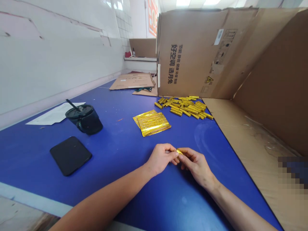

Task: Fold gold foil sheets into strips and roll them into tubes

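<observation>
Between the fingertips of both hands is a small gold foil roll (179,151), mostly covered by the fingers. My left hand (163,158) pinches it from the left side, and my right hand (195,163) grips it from the right. Both hands are closed and meet just above the blue tabletop. Beyond them lies a short stack of flat gold foil sheets (155,124), slightly fanned out. Farther back and to the right, a loose pile of gold foil rolls (186,107) rests near the table's right edge.
A dark lidded mug with a straw (88,120) stands on the left of the blue table (115,150), by a white paper (51,115). A black phone-like slab (71,156) lies closer. Flat cardboard (132,81) lies behind; a large cardboard box (192,57) borders the back right.
</observation>
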Demonstrator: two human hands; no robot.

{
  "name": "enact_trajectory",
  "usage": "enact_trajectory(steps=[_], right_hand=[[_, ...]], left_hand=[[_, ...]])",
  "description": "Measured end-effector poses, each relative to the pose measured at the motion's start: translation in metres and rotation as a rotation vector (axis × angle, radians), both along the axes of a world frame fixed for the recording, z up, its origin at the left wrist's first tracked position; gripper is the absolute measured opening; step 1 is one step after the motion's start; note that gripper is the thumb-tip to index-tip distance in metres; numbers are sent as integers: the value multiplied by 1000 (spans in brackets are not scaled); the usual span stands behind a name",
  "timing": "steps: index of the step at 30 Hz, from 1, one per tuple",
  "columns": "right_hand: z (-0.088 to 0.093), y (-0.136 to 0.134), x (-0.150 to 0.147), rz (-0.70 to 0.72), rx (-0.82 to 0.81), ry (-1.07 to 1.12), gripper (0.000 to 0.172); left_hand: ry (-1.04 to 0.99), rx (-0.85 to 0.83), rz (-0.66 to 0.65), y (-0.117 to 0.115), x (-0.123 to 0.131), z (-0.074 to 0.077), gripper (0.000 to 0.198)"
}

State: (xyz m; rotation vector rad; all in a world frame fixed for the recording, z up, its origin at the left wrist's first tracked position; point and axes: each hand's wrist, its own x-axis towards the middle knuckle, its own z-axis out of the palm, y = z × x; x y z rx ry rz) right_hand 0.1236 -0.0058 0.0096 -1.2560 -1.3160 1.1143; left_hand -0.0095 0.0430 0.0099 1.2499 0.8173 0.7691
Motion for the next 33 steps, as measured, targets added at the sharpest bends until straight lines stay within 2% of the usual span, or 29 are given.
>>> enact_trajectory(steps=[4,10,15,18,24,33], right_hand=[[-5,-1,1,22,40,-112,29],[-8,-4,3,39,182,-324,34],[-12,-4,4,-80,168,-299,31],[-12,-3,5,-96,159,-260,26],[-7,0,5,-120,72,-116,27],[-6,-2,6,-94,54,-56,26]], left_hand=[[-32,10,32,0,0,-2,18],[-74,41,43,0,0,-2,22],[-78,-48,117,1,1,4,16],[-84,-59,71,1,1,5,17],[-121,-26,-42,2,-3,2,25],[-129,-30,-25,1,-3,3,18]])
